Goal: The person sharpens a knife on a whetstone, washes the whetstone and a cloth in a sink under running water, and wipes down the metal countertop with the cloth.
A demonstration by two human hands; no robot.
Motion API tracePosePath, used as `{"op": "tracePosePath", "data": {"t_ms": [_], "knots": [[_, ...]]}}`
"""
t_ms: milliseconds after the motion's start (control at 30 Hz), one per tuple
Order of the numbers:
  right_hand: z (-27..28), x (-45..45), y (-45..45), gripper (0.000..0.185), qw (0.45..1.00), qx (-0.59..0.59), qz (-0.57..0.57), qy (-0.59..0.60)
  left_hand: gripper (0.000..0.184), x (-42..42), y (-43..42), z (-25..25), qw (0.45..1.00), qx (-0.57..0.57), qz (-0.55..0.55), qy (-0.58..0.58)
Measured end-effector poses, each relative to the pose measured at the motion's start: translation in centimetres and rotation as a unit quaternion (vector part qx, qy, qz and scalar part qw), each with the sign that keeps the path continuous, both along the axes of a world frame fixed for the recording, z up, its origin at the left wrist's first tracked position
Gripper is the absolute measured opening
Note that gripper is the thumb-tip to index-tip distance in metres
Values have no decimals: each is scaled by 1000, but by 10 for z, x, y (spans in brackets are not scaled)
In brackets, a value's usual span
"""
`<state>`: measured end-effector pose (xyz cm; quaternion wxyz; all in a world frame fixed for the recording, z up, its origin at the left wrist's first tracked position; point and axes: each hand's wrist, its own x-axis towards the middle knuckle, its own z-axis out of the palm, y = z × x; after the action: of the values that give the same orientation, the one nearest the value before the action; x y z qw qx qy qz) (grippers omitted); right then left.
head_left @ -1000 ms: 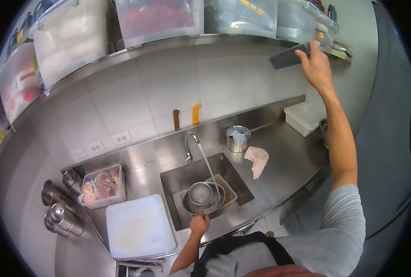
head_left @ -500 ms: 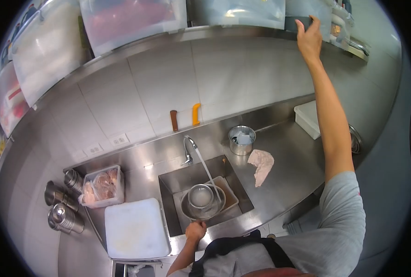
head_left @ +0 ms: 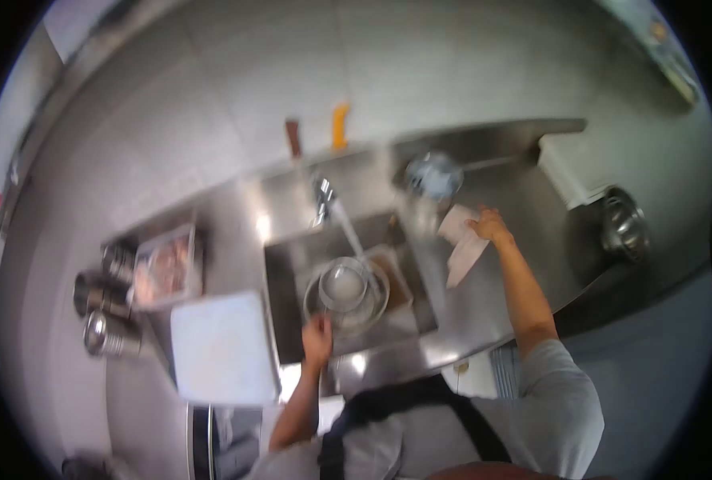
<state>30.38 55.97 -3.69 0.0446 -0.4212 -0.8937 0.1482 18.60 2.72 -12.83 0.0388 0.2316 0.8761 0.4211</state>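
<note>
My right hand touches the pale pink cloth on the steel counter; my left hand meets the bowl in the sink. Whether either grips, I can't tell.

Cloth at my right hand: matt, soft-looking, creased. Counter: smooth steel, glossy enough to throw glare. Sink: same metal, duller inside. Faucet: bright, chrome-like. Large bowl by my left hand: metal, shiny rim. Cutting board: white plastic, smooth, matt. Bowl at far right: polished metal. Blur hides finer texture.
</note>
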Motion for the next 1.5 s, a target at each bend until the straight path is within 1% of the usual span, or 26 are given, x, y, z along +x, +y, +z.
{"op": "tracePosePath", "data": {"t_ms": [133,200,267,400,433,467,500,533,567,600,633,700,767,800,900,933,1000,1067,1133,1167,1233,1267,1333,1367,1400,1500], "knots": [[-98,-17,-92,21,989,58,-15,133,33,-87,83,96,980,167,68,84],[-121,-33,-121,17,969,-73,115,205,41,-120,125,138,961,215,93,148],[-118,-57,-161,14,934,-175,183,251,50,-134,159,175,972,194,101,80],[-146,-121,-204,12,922,-265,187,213,38,-154,192,84,972,153,132,117],[-161,-139,-208,13,919,-294,182,191,34,-148,197,60,985,86,146,44],[-154,-148,-215,15,903,-342,171,197,27,-147,201,4,978,158,113,74],[-141,-156,-214,17,887,-386,153,204,25,-133,200,-5,980,184,72,2],[-132,-167,-211,17,859,-454,127,201,27,-129,197,-15,986,138,14,-90],[-127,-176,-205,17,829,-517,98,191,37,-136,199,-64,988,134,-78,24],[-126,-182,-199,19,790,-559,107,227,43,-125,192,-51,946,196,-85,-245],[-131,-187,-189,21,748,-601,112,260,60,-136,201,-97,940,245,-109,-212],[-159,-206,-142,27,585,-706,157,368,69,-123,176,-48,955,12,-22,-296],[-147,-201,-131,37,533,-741,49,405,59,-134,178,-73,965,40,5,-260],[-175,-196,-125,40,542,-728,10,419,55,-138,180,-84,969,50,15,-240],[-215,-176,-151,50,583,-782,-91,202,43,-127,212,-37,872,271,228,-339],[-221,-175,-169,62,634,-745,-134,158,42,-130,224,-35,855,285,250,-355],[-192,-177,-195,70,533,-815,-72,216,41,-127,240,-40,939,114,173,-276],[-167,-191,-211,67,393,-889,-83,220,42,-128,250,-54,965,-19,151,-215],[-207,-208,-207,63,469,-848,-39,243,47,-138,255,-72,961,-103,188,-172],[-235,-220,-198,61,505,-824,-15,256,47,-141,239,-45,958,-150,174,-169],[-284,-240,-175,58,317,-912,156,209,48,-149,192,47,945,-244,143,-164],[-294,-247,-175,56,211,-930,238,182,49,-166,184,42,945,-131,219,-206],[-247,-241,-200,55,387,-895,58,215,49,-205,185,15,888,105,352,-276],[-226,-241,-211,55,468,-854,-32,226,49,-221,195,-2,903,141,329,-237],[-236,-242,-208,56,469,-856,21,217,48,-236,206,-21,913,178,308,-198],[-187,-232,-227,56,516,-835,-61,182,52,-244,220,-29,911,288,253,-155]]}}
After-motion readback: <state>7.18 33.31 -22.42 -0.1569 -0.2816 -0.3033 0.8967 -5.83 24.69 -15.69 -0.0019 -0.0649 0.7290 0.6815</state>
